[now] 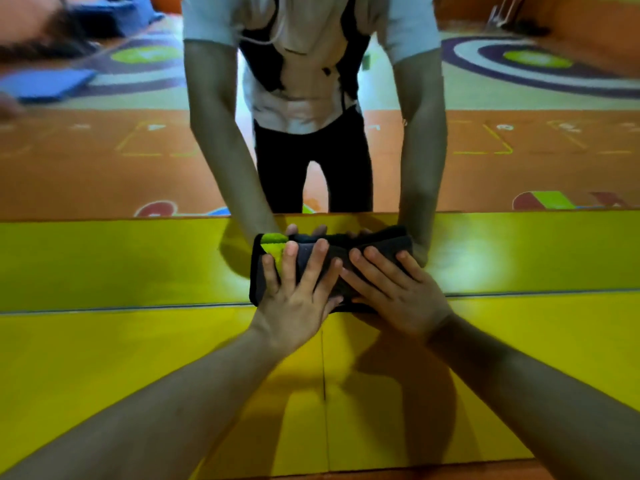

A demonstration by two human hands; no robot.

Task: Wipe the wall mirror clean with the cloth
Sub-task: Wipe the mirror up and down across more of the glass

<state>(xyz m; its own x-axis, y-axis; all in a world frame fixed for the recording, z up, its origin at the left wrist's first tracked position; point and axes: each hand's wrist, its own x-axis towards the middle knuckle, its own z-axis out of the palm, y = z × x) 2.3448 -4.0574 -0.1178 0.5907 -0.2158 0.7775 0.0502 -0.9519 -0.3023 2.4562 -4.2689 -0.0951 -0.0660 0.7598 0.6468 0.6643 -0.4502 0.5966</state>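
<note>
Fingers spread flat, left hand and right hand press the folded dark cloth against the wall mirror, just above its bottom edge. Wiping looks under way; how much of the mirror is left cannot be told.

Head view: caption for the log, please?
Left hand and right hand press the dark cloth flat against the mirror.

Behind the left hand and the right hand, both forearms are bare. Reflected beyond the hands, the person wears a white short-sleeved T-shirt whose sleeves end above the elbows. Over the chest is a black strapped vest, its two dark bands running down either side. A thin pale cord loops across its top, and black trousers show below the shirt's hem.
</note>
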